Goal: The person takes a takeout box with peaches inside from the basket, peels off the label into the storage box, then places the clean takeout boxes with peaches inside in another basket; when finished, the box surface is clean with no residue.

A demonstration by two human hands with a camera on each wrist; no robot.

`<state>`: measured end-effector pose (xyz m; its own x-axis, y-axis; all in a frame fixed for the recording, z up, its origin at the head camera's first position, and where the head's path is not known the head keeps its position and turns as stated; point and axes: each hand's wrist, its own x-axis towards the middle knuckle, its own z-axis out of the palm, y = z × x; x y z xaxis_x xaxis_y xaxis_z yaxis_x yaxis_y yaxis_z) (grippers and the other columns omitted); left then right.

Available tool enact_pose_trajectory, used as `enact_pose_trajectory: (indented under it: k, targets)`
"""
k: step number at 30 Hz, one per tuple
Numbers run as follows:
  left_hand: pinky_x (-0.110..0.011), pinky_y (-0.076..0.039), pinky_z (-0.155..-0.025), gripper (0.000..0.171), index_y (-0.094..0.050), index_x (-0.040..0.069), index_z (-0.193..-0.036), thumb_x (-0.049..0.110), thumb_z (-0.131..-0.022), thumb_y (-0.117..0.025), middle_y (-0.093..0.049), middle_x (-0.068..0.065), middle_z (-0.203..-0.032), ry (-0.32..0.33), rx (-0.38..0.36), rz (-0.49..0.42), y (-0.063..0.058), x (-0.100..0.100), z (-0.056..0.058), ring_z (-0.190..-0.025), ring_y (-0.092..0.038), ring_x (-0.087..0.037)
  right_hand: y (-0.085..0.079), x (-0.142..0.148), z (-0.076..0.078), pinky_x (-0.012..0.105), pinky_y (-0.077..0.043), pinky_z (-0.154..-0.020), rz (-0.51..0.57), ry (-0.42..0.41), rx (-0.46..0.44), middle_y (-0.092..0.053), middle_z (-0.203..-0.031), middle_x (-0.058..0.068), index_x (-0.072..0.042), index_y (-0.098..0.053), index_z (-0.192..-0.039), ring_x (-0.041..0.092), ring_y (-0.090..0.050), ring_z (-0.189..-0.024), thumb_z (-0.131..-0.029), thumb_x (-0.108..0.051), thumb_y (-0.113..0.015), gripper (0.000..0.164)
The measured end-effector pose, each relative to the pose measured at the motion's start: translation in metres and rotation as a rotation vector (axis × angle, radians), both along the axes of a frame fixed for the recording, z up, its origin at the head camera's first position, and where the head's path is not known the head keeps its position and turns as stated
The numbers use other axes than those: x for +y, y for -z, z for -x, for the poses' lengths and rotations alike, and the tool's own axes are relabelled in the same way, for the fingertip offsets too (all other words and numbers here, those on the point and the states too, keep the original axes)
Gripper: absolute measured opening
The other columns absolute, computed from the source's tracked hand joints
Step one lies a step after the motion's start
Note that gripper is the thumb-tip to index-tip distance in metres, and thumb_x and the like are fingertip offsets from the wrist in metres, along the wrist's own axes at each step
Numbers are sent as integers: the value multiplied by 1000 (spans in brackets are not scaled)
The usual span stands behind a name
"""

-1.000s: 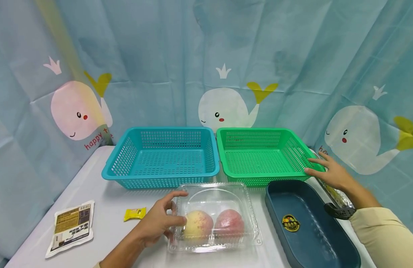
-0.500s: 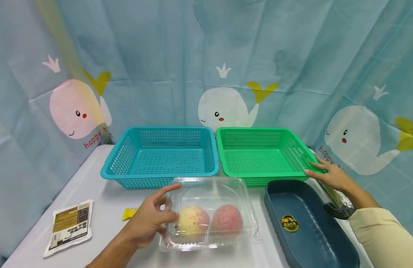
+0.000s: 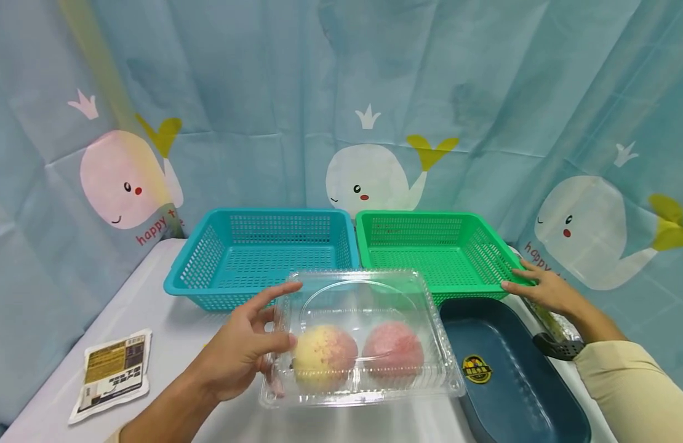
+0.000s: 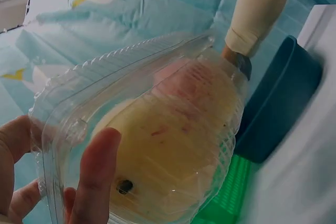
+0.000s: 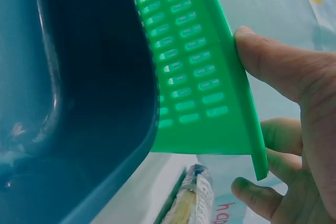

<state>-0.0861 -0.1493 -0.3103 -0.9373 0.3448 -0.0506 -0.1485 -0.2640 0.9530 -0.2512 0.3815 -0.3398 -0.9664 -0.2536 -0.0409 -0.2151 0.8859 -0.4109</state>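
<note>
My left hand (image 3: 236,351) grips the left side of a clear plastic clamshell box (image 3: 359,295), thumb on the near side. Inside lie two round fruits: a yellow one with pink flecks (image 3: 325,357) and a pink one (image 3: 394,351). Held up in front of the baskets, the box overlaps both of them and the edge of the dark blue basin. In the left wrist view, a dark spot (image 4: 125,186) marks the yellow fruit. My right hand (image 3: 546,289) rests at the right front corner of the green basket (image 3: 419,214), its thumb (image 5: 262,51) touching the rim.
A blue basket (image 3: 275,213) stands left of the green one. The dark blue basin (image 3: 513,363) lies at the right front. Beyond it is a clear-wrapped yellowish item (image 5: 184,205). A flat printed packet (image 3: 111,375) lies at left. A printed curtain (image 3: 264,92) hangs behind.
My left hand has lifted the box off the table and brought it closer. Its arm now hides most of the small yellow packet. My right hand stays at the green basket's corner.
</note>
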Motion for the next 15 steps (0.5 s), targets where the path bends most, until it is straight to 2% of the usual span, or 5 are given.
enact_pose_trajectory:
  k: [3,8,15]
  targets:
    - [-52,-53,-46,81,-39,20,-147,-12,-78,-66,-34,-25,-115,-29,12,5,-16,7,8,-79,-59,-34,-1,0,0,75,-30,-89,-3,-5,0,-9,-150,37,15,-37,-139,67,-20,-123,-94,-46,-58,78]
    - [-46,-55,-48,75,-44,22,-144,-10,-80,-66,-37,-22,-108,-77,52,55,-40,24,27,-79,-57,-32,-3,-1,0,75,-30,-89,3,-8,-10,-8,-150,37,16,-37,-138,67,-19,-123,-94,-45,-58,78]
    - [-37,-51,-42,71,-51,30,-138,-9,-81,-68,-40,-12,-87,-83,72,38,-65,51,59,-58,-42,-18,-4,-1,1,75,-29,-90,-2,-18,-17,-11,-149,38,16,-38,-138,66,-19,-124,-94,-46,-57,78]
